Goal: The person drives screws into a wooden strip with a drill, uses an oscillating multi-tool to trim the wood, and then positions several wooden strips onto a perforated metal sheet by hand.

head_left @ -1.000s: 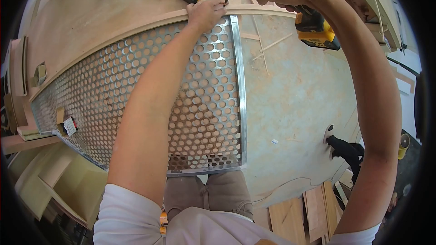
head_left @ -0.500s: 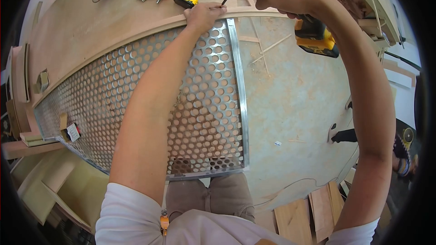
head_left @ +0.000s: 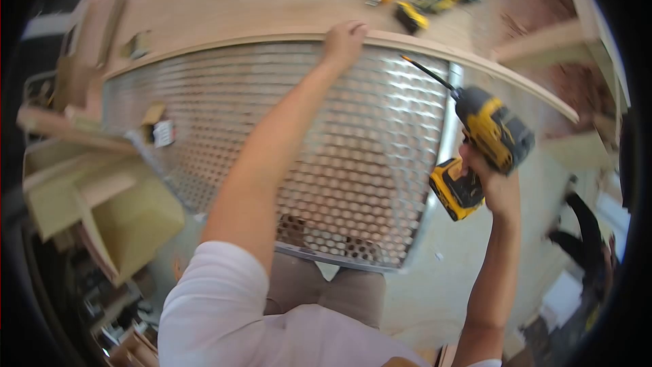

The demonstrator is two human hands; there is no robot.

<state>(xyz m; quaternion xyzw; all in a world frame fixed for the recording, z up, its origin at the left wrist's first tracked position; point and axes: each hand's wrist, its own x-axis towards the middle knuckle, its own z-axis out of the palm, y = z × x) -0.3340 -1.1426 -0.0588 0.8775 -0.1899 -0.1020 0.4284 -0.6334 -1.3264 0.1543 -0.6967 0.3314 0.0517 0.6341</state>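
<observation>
The right hand (head_left: 490,178) is wrapped around the handle of a yellow and black power drill (head_left: 494,130), right of the middle. Its long bit (head_left: 433,76) points up and left, over the shiny metal sheet with round holes (head_left: 339,170). The left hand (head_left: 345,44) has bent fingers and touches the long wood strip (head_left: 421,42) along the sheet's top edge. Whether it pinches anything small, one cannot tell. A little open box (head_left: 157,126) sits on the sheet's left part. More yellow tools (head_left: 435,1) lie on the worktop (head_left: 238,0), at the top.
</observation>
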